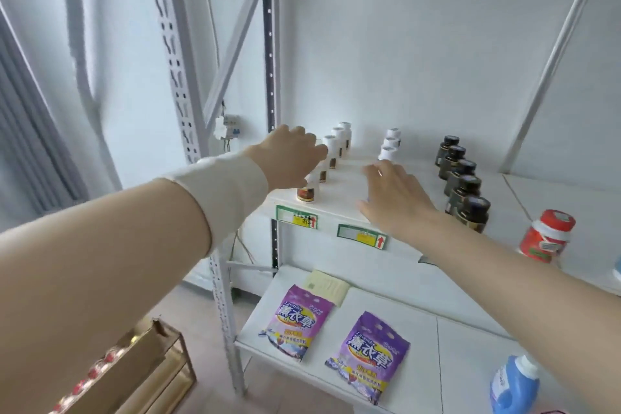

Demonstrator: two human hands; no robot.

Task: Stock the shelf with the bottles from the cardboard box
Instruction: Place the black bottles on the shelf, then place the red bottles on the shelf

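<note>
Left hand (289, 158) reaches over left row of white-capped bottles (336, 144) at back-left of shelf (346, 188); its fingers hidden behind hand, cannot tell if grasping. Front bottle (305, 193) of that row pokes out just below palm. Right hand (393, 198) low over shelf, fingers (373, 175) spread straight, released, tips just before second white-capped row (389, 144). Dark bottles (463, 178) lined up at right. Cardboard box (134, 370) on floor, lower left, red-capped bottles (90, 376) inside.
</note>
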